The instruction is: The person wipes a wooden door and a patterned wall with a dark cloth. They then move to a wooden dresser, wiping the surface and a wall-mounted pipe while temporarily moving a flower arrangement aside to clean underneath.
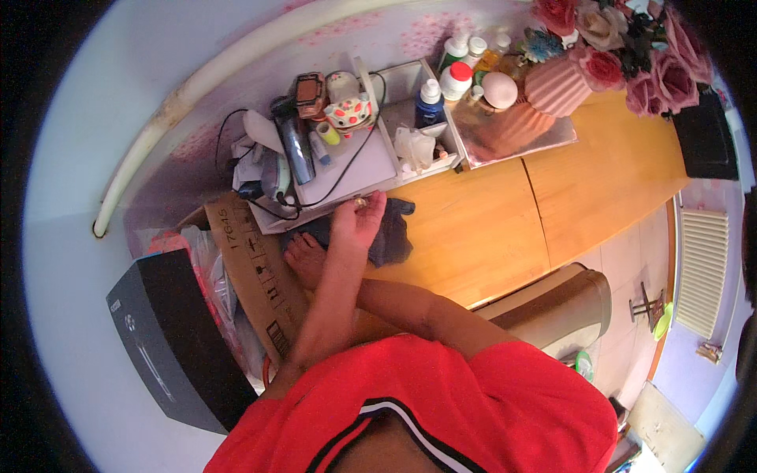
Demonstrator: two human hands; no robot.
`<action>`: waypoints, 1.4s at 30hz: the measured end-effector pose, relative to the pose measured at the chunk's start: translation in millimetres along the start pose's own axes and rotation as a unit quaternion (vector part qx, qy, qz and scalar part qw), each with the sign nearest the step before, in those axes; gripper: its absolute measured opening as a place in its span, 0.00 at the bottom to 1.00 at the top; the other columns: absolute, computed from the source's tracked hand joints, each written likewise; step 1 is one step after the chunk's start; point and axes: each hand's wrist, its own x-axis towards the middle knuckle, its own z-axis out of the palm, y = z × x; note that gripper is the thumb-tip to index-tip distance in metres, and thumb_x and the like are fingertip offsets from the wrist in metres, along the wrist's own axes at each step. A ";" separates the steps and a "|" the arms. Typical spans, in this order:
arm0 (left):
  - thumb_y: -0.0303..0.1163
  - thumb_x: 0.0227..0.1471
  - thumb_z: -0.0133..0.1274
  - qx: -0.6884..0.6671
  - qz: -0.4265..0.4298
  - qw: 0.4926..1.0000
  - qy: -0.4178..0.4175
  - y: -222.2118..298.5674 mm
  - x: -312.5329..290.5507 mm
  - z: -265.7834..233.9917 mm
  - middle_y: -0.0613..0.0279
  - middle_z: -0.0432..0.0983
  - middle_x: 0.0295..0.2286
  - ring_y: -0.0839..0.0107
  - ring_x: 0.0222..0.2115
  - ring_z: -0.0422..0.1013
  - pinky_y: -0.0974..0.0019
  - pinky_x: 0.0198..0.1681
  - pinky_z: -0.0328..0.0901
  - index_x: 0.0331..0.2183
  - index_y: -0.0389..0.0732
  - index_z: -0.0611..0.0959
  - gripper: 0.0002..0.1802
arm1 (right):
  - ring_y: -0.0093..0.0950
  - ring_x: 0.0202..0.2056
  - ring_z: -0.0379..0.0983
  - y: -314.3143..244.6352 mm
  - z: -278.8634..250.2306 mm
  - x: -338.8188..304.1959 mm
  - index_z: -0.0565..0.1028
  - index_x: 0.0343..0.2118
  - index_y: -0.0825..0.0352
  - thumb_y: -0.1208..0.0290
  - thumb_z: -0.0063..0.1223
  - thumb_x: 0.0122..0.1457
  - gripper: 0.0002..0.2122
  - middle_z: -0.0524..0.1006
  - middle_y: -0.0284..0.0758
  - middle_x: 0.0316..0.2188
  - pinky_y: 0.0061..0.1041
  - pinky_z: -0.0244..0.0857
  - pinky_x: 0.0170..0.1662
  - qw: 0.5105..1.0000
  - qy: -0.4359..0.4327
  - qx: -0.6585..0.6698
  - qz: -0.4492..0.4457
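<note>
My left hand [361,222] is at the front edge of a white organizer box [323,206], palm partly turned up. Its fingers are closed around a small shiny thing at that edge, too small to name. My left forearm crosses over my right one. Lower and to the left, my right hand [304,260] lies with its fingers stretched out, just in front of the box's left corner. A dark grey-blue cloth [393,236] lies crumpled on the table beside my left hand and runs behind it toward my right hand.
The organizer holds a dark cylinder [295,150], a spotted figurine [349,115], a black cord [364,154] and a blue bottle [430,104]. Bottles and a pink ribbed vase [557,85] with flowers stand behind the wooden table [465,229]. At left are a cardboard box [251,268] and a black box [169,339].
</note>
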 end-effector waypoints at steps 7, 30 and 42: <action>0.14 0.45 0.42 0.016 0.008 1.000 0.007 1.2 -1.3 8.3 0.41 0.73 0.42 0.44 0.44 0.70 0.39 0.55 0.65 0.43 0.28 0.75 0.19 | 0.41 0.56 0.65 27.7 -23.1 -24.0 0.68 0.54 0.68 0.68 0.47 0.59 0.20 0.69 0.44 0.55 0.38 0.53 0.62 0.997 -0.006 -0.078 -0.007; 0.25 0.55 0.46 0.225 0.111 0.966 -0.055 -9.0 -14.2 -53.4 0.49 0.74 0.39 0.53 0.38 0.73 0.51 0.47 0.70 0.41 0.39 0.75 0.10 | 0.39 0.53 0.63 61.3 -133.7 -121.0 0.75 0.41 0.62 0.65 0.52 0.49 0.15 0.71 0.36 0.48 0.47 0.51 0.55 0.933 0.066 -0.347 0.074; 0.25 0.47 0.48 0.727 0.577 0.352 0.123 -12.9 -65.4 -206.5 0.45 0.63 0.55 0.47 0.59 0.56 0.44 0.62 0.47 0.51 0.34 0.71 0.27 | 0.50 0.52 0.59 119.7 -250.1 -213.7 0.73 0.47 0.60 0.62 0.59 0.46 0.23 0.68 0.40 0.51 0.54 0.57 0.49 0.898 0.075 -0.384 0.200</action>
